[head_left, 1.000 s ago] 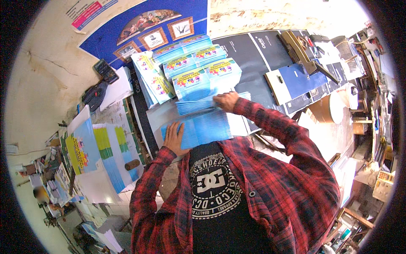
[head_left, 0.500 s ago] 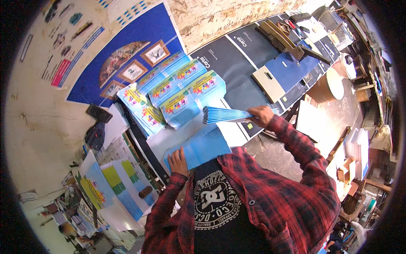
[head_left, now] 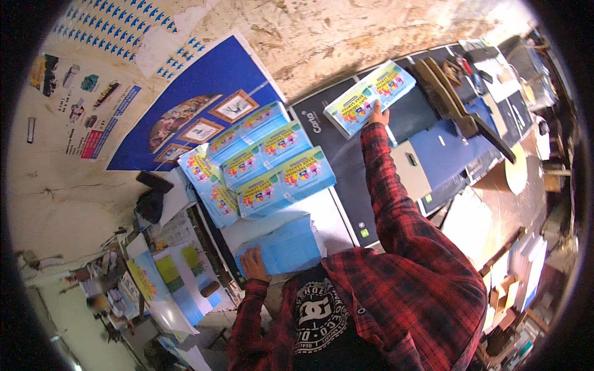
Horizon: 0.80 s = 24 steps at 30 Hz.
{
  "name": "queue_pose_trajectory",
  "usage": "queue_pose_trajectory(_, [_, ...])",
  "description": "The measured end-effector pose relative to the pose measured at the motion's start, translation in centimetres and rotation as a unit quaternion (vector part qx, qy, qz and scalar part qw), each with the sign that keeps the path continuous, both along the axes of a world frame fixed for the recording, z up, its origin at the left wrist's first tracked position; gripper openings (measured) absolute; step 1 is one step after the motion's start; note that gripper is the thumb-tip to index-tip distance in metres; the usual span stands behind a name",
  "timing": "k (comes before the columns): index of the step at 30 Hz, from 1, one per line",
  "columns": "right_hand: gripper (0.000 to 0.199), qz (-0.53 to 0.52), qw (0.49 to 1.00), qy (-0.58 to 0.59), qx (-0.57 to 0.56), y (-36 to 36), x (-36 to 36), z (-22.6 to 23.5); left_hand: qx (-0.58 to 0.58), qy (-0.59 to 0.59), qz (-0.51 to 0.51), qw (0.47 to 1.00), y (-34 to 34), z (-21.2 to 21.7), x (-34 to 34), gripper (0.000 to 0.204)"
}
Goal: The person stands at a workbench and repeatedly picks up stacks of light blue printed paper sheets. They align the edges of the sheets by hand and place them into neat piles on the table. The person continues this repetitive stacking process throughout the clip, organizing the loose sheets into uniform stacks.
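My right hand (head_left: 378,115) is stretched out to the far side of the table, its fingers on the near edge of a stack of light-blue booklets (head_left: 368,93) with colourful printed covers. That stack lies on the dark table covering, printed side up. Close to my body, my left hand (head_left: 253,264) rests with fingers spread on the left end of a pile of plain blue booklets (head_left: 291,246). Beyond that pile stand several stacks of the printed booklets (head_left: 288,173), set side by side on white paper (head_left: 331,213).
A heavy lever-armed cutter or press (head_left: 455,102) stands at the far right, near a blue board (head_left: 448,151). A blue poster (head_left: 148,136) hangs on the stained wall. More printed sheets (head_left: 176,278) lie at the left, and a round drum (head_left: 510,170) is at the right.
My right hand has carried a fanned stack of booklets away from me to the far table, where it now lies flat. My left hand stays on the blue pile; the view has shifted.
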State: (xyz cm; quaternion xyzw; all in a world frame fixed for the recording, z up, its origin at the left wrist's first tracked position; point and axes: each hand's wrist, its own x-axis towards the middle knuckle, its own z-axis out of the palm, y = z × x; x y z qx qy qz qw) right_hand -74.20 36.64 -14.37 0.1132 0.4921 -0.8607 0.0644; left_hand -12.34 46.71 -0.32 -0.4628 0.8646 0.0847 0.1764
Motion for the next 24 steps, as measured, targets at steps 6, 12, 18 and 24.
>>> queue_pose_trajectory(6, [0.057,0.081,0.981,-0.163,0.066,-11.4,0.9,-4.2,-0.035,0.018,0.034,0.999,1.4,-2.1,1.0,0.109])
queue_pose_trajectory(12, [0.082,0.310,0.871,-0.116,0.363,-9.9,-1.5,-7.2,-0.100,0.040,0.003,0.994,2.3,-3.8,1.8,0.093])
queue_pose_trajectory(18, [0.080,0.456,0.579,0.158,0.657,-4.6,-6.4,-1.5,-0.099,0.039,-0.006,0.994,1.8,-4.3,1.8,0.087])
queue_pose_trajectory(24, [0.033,0.529,0.748,0.275,0.290,4.5,11.3,24.6,-0.020,0.077,0.023,0.997,1.5,-2.8,2.3,0.099])
